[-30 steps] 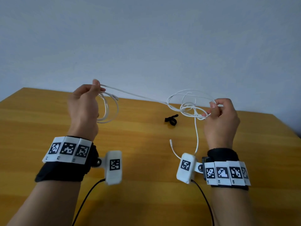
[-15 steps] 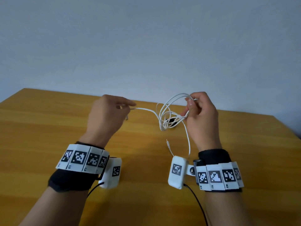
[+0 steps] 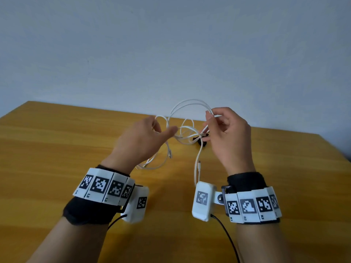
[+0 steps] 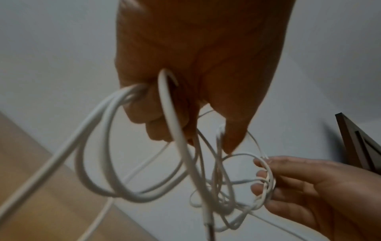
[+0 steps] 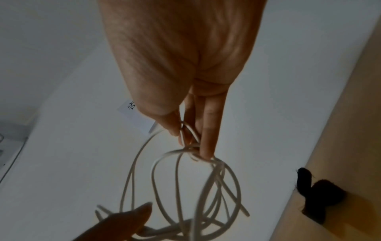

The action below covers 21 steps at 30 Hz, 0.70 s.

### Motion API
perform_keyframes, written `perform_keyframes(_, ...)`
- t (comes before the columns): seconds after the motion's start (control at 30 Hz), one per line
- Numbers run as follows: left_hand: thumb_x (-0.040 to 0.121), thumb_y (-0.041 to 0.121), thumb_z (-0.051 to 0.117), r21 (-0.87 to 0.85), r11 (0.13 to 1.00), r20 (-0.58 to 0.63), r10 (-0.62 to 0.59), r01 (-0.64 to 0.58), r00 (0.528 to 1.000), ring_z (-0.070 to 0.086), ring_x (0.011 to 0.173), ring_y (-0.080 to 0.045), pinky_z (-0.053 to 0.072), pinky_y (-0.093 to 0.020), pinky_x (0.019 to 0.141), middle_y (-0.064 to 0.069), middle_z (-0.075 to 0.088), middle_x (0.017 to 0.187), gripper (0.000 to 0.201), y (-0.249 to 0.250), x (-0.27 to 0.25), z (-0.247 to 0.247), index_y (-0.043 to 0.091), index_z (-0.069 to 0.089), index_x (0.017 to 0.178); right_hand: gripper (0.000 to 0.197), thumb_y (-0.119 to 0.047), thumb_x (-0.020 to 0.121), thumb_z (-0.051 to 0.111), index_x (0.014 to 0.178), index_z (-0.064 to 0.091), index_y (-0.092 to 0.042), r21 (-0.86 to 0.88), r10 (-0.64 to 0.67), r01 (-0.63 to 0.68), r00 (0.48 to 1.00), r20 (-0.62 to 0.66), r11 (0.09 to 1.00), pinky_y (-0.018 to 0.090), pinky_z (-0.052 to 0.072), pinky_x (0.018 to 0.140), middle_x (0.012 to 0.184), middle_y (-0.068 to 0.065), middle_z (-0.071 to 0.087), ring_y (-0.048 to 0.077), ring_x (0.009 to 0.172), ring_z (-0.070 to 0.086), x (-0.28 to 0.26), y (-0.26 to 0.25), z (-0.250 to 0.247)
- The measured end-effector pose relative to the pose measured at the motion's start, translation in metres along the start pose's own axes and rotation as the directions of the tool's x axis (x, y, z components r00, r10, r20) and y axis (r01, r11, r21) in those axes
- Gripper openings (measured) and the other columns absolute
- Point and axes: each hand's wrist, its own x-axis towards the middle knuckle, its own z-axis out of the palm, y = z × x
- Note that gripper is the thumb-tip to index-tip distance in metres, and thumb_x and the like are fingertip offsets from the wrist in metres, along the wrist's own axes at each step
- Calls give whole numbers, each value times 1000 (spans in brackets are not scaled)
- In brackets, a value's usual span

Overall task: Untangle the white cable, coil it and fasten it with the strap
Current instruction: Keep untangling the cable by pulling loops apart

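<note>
still untangling: both hands are holding the white cable (image 3: 187,130) above the tabletop (image 3: 57,149), left hand (image 3: 140,141) gripping loops, right hand (image 3: 226,133) pinching the knot. next: picking strands free. strap (image 5: 317,195) is lying unused.

Tiny labels on the right wristband's marker tiles (image 3: 252,206) seem to read R1, R2, R3; other markings stay illegible.
</note>
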Motion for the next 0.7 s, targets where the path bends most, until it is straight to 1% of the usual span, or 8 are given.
perform_keyframes(0.1,96,71,29,1,998,0,67,-67,998,64,82,-26,52,-44,77,-2,68,81,67,-3,3,0,16,65,83,11,-18,102,65,94,69,-13,78,45,-46,999,22,996,28,63,58,73,6,74,14,67,76,-1,-3,1)
perform_keyframes(0.17,101,65,22,-71,995,-30,71,-73,997,64,85,-27,52,-45,81,-2,70,85,70,-1,1,0,15,67,83,11,-16,102,65,92,70,-14,86,80,-82,997,23,993,26,62,57,73,6,73,15,65,76,-1,-2,1)
perform_keyframes(0.2,102,62,22,-104,992,-52,72,-77,996,64,84,-28,52,-44,82,-3,71,85,69,0,1,-1,14,67,82,12,-15,102,65,91,70,-15,93,97,-98,995,16,991,26,62,57,73,5,73,16,64,75,-1,-1,1)
perform_keyframes(0.27,104,58,24,-138,986,-70,86,-95,994,62,78,-25,50,-40,75,1,67,78,65,4,0,0,15,67,80,16,-14,101,65,87,69,-20,87,123,-121,992,-18,989,25,61,55,74,2,73,16,63,75,0,2,-1)
perform_keyframes(0.37,106,52,30,-157,980,10,123,-120,992,54,65,-12,39,-33,63,10,57,69,55,4,0,1,23,64,74,18,-13,101,66,85,69,-20,66,163,-159,984,-71,985,26,61,55,72,-2,73,16,57,75,2,8,-6)
perform_keyframes(0.5,105,52,31,-142,984,93,122,-109,988,55,70,-15,43,-35,69,8,58,73,52,-2,1,-3,25,66,77,22,-8,100,65,82,70,-18,115,225,-212,968,-114,970,32,63,57,73,5,73,18,61,76,4,16,-10)
perform_keyframes(0.63,107,48,31,-153,983,12,105,-102,994,49,63,-21,38,-36,63,3,55,68,54,-1,2,-6,16,64,78,22,-6,101,65,83,71,-16,178,287,-265,951,-111,947,34,65,62,77,10,74,20,67,78,6,21,-12)
perform_keyframes(0.7,108,44,32,-167,983,-50,69,-77,996,46,59,-20,34,-35,59,1,52,65,51,-1,3,-8,15,61,76,21,-5,101,64,82,71,-14,229,327,-293,936,-129,928,34,65,65,78,11,74,22,68,78,8,23,-15)
